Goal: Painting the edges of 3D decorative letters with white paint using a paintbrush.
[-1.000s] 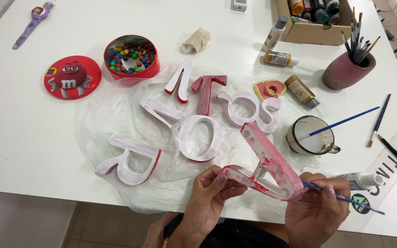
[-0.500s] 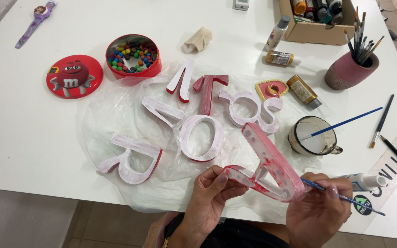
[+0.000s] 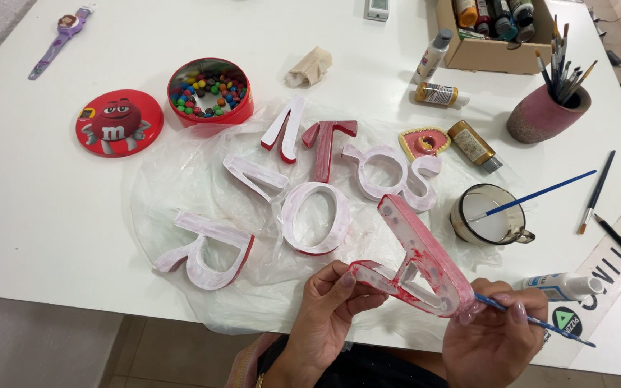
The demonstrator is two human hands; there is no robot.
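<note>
Here, the red-white letter (image 3: pixel 420 260) is hovering above the surface (image 3: pixel 52 215) edge w/ left hand (image 3: pixel 328 316) gripping its lower end, right hand (image 3: pixel 494 338) pinching a blue brush (image 3: pixel 540 323) against it, plastic sheet (image 3: pixel 174 179) & other letters (image 3: pixel 303 215) lying behind.

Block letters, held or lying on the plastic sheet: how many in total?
7. One is in the hands, left hand, right hand: held letter. Six lie on the plastic sheet. None looks hidden.
</note>
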